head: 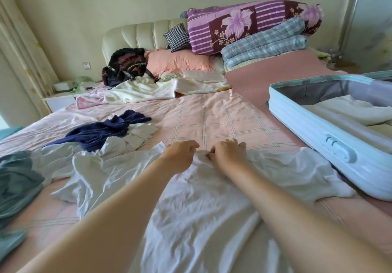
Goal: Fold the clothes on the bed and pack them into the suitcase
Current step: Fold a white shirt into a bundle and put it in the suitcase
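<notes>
A white shirt (197, 205) lies spread and wrinkled on the pink checked bed (222, 120) in front of me. My left hand (180, 156) and my right hand (227, 154) sit close together at its far edge, each pinching a bunch of the white cloth near the collar. One sleeve reaches right to the light blue suitcase (314, 132), which lies open on the bed with pale folded clothes (347, 111) inside. A navy garment (106, 130) lies crumpled on another white garment (135, 137) to the left. A teal garment (17, 179) lies at the left edge.
Folded quilts (254, 26), a pink pillow (178, 60) and a dark bag (125, 67) crowd the headboard end. A crumpled cream blanket (148, 90) lies beyond the clothes. A white nightstand (61, 99) stands at the far left of the bed.
</notes>
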`<state>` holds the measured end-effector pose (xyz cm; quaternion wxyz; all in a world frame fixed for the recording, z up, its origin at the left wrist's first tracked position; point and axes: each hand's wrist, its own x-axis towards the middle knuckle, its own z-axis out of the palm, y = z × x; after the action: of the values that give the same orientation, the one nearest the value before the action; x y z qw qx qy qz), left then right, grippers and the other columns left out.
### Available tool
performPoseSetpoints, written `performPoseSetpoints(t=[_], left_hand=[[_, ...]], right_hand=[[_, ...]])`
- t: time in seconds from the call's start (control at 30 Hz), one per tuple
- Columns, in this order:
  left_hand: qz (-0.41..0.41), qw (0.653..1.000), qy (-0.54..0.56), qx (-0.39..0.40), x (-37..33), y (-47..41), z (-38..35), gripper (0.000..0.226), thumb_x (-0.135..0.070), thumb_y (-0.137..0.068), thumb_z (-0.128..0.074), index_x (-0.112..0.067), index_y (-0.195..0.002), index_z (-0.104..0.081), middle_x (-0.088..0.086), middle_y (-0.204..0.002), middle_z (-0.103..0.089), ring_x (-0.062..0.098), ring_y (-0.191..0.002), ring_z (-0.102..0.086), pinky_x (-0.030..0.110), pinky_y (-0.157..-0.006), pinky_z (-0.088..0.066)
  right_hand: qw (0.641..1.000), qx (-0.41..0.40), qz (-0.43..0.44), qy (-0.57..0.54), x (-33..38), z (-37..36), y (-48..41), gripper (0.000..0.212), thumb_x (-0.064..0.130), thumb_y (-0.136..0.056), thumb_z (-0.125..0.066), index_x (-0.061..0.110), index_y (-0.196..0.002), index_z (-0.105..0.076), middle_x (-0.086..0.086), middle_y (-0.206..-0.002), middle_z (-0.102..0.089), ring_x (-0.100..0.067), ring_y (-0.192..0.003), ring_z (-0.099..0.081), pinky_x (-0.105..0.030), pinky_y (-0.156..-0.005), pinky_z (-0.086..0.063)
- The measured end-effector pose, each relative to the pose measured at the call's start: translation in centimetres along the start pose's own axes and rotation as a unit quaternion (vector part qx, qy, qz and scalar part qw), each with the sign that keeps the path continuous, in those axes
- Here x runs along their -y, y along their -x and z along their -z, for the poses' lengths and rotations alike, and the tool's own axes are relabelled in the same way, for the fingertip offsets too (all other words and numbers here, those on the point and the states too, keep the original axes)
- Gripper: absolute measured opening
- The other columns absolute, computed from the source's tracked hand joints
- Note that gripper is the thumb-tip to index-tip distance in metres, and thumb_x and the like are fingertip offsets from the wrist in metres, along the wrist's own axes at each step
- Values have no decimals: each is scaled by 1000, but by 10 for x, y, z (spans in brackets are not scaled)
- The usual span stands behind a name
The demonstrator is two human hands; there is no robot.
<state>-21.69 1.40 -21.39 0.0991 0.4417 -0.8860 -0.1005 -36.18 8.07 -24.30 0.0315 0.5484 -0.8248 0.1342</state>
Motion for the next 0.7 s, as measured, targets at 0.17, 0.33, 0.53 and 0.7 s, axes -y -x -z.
performPoseSetpoints(t=[0.17, 0.33, 0.53, 0.7], left_hand=[[21, 999, 28, 25, -7, -7, 5, 31, -15, -87, -45, -33, -86, -70, -12, -84, -63, 14, -76, -56, 27, -70, -45], [-13, 986, 160, 35, -20, -4, 1, 23, -45, -88, -58, -43, -110, -65, -14, -87, -63, 6, -72, -58, 26, -61, -41], [-9, 968, 250, -30, -25, -15, 7, 13, -20, -84, -74, -31, -77, -74, -9, -71, -71, 12, -70, -65, 32, -68, -54], [38, 946, 303, -108, -25, -20, 12, 10, -22, -94, -65, -18, -92, -75, -8, -78, -67, 5, -66, -55, 17, -55, -44]], right_hand=[[990, -66, 84, -95, -19, -4, 5, 17, 33, -94, -56, 32, -101, -71, 9, -114, -65, -22, -118, -49, -41, -102, -27], [950, -103, 71, -287, -20, 5, 10, 20, 34, -84, -57, 27, -93, -74, 9, -93, -74, -15, -94, -64, -39, -97, -41], [953, -61, -2, -297, -27, 8, 11, 14, 40, -89, -66, 26, -90, -70, 11, -88, -71, -18, -91, -63, -37, -88, -46], [952, -37, -42, -301, -31, 9, 6, 16, 41, -88, -64, 26, -84, -67, 8, -85, -70, -22, -91, -62, -37, -84, -46]])
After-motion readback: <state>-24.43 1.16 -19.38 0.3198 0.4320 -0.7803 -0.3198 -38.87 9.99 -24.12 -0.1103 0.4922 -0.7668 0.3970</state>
